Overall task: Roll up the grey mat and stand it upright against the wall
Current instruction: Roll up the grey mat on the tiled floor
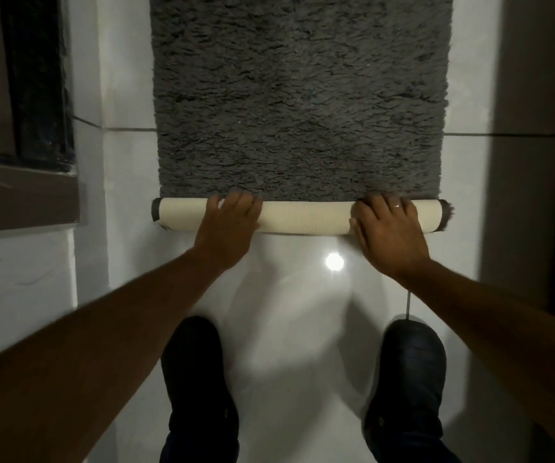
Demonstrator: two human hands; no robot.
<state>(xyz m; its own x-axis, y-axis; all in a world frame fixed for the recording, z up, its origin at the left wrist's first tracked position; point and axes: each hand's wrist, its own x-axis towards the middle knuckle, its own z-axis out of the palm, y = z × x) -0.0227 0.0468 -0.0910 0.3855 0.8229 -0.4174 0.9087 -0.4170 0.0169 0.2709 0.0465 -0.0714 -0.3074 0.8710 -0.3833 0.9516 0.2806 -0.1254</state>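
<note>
Along the left ran a dark brown ledge (22, 202) with a black recess (38, 78) above it, set into a white wall (18, 289) that stood in dim light. The floor (289, 312) beside it was glossy white tile, a thin grout line crossing it at mid-distance, and a bright lamp reflection (334, 261) shone on it close to where the person crouched.

The grey mat (299, 95) lay flat on the tiles, its shaggy pile stretching away to the far edge of view. Its near end was wound into a tight roll (306, 217) lying crosswise, the cream backing turned outward and tufts of grey showing at both ends.

The left hand (231, 222) rested on the left part of the roll, fingers spread and curved over its top, palm pressing down. The right hand (389, 228) lay on the right part in the same way, fingers open and draped over the far side, a ring (396, 205) on one of them. Neither was pinching; both lay flat against the backing.

Nearer, two dark shoes (199, 379) stood apart on the tile. On the right a grey wall (530, 162) rose in shadow, with darker space beyond it
</note>
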